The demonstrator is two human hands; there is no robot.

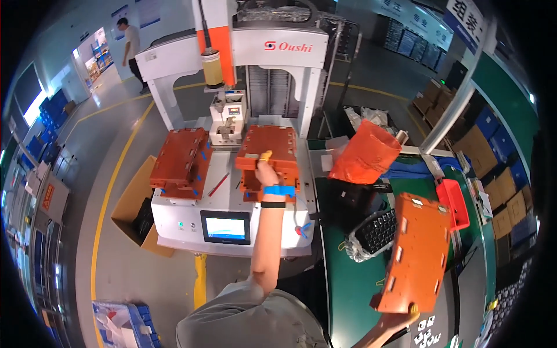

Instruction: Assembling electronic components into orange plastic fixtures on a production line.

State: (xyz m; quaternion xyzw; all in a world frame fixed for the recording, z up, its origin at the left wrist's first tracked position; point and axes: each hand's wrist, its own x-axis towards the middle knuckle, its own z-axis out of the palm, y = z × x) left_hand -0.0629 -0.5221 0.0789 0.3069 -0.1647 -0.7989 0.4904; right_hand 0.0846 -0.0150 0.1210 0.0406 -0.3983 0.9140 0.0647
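Observation:
My left hand (pixel 268 169), with a blue strap and a black band at the wrist and a yellow finger cot, is closed on the front edge of an orange plastic housing (pixel 270 142). That housing sits over an orange fixture on the right side of a white benchtop machine (pixel 174 223); whether it is lifted off cannot be made out. At the lower right, my right hand (pixel 400 320) grips the bottom end of another long orange housing (pixel 419 255), held tilted above the green bench (pixel 342 284). A third orange housing (pixel 181 153) lies on the machine's left side.
A screwdriver head (pixel 213 69) hangs from the machine's gantry, above a small screw feeder (pixel 227 119). A red pen (pixel 219 184) lies between the housings. On the bench are an orange bag (pixel 365 153), a bagged black keypad part (pixel 376 232) and a red tray (pixel 452 203). A person (pixel 130 52) walks far left.

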